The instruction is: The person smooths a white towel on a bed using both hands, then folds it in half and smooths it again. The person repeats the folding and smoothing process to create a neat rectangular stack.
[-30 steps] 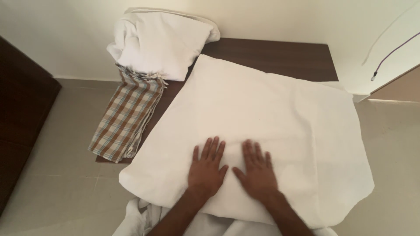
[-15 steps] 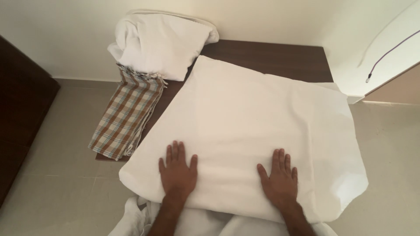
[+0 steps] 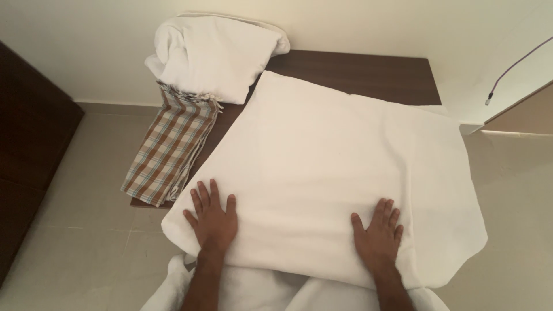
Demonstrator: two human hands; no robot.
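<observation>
A large white towel [image 3: 340, 167] lies spread flat over a dark wooden table [image 3: 368, 75] and overhangs its near and right edges. My left hand [image 3: 213, 219] presses flat on the towel's near left corner, fingers spread. My right hand [image 3: 379, 236] presses flat on the towel near its front right part, fingers spread too. Neither hand grips anything. More white cloth [image 3: 259, 291] bunches below my wrists at the frame's bottom.
A pile of white linen [image 3: 216, 55] sits at the table's far left corner. Checked brown and blue cloths [image 3: 173, 147] hang over the left edge. Dark wooden furniture [image 3: 29, 155] stands at the left, a cable [image 3: 510, 69] hangs at the right wall. Tiled floor surrounds the table.
My hands have slid apart across the towel, the left one going left and the right one going right, from side by side at the middle to the two near corners.
</observation>
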